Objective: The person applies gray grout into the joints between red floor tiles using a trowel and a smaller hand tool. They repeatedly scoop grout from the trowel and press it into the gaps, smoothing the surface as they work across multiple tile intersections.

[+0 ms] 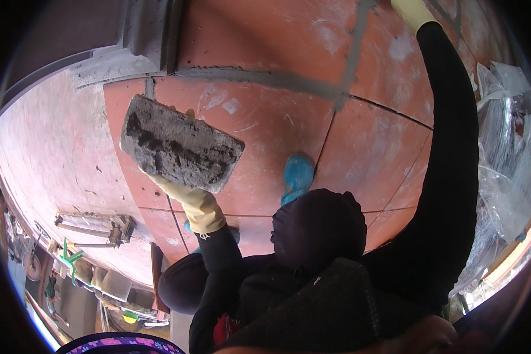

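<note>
My left hand (197, 207), in a cream rubber glove, supports a rectangular mortar board (233, 143) from beneath, with most of its fingers hidden under it. Wet grey mortar (180, 154) lies in a rough, lumpy layer across the board. At the top right my right hand (413, 13), gloved the same way, reaches far out over the tiles; its fingers are cut off by the picture's edge. Beneath both are large reddish tiles (259, 153). Grey mortar (312, 87) fills the farther joints, while nearer joints show as thin dark lines.
A blue-covered foot (299, 172) rests on the tiles in front of my knee. Crumpled clear plastic sheeting (501, 194) lies at the right. A metal frame tool (97, 227) and various hand tools are at the lower left. A dark frame (147, 35) stands at the upper left.
</note>
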Tool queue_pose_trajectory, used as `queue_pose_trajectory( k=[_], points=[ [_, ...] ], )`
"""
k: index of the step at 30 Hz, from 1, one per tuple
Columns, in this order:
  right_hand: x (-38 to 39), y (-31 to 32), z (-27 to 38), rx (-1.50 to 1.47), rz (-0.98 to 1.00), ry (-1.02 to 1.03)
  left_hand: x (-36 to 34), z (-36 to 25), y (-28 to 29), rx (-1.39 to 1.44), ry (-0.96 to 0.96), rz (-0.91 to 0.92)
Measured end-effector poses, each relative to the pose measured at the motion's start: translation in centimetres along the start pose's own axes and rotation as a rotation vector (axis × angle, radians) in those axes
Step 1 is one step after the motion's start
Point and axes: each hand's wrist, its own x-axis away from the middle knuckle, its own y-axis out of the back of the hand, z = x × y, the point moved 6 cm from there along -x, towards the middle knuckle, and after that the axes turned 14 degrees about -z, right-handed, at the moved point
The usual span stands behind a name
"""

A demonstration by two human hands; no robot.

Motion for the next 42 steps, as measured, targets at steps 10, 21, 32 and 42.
queue_pose_trajectory(
  k=[10,21,32,42],
  points=[
    [5.9,0.7,3.4,-0.028,0.231,-0.107,0.1,1.0,0.2,0.303,0.144,0.033],
    [12.3,0.4,6.3,-0.028,0.387,-0.172,1.6,-2.6,-0.5,0.148,-0.142,-0.060],
    [18.6,0.1,8.3,-0.012,0.527,-0.207,2.1,-3.1,0.4,0.250,-0.405,0.100],
    [23.7,0.7,9.9,-0.144,0.568,-0.470,1.9,-2.5,0.3,0.652,-0.129,0.177]
  ],
)
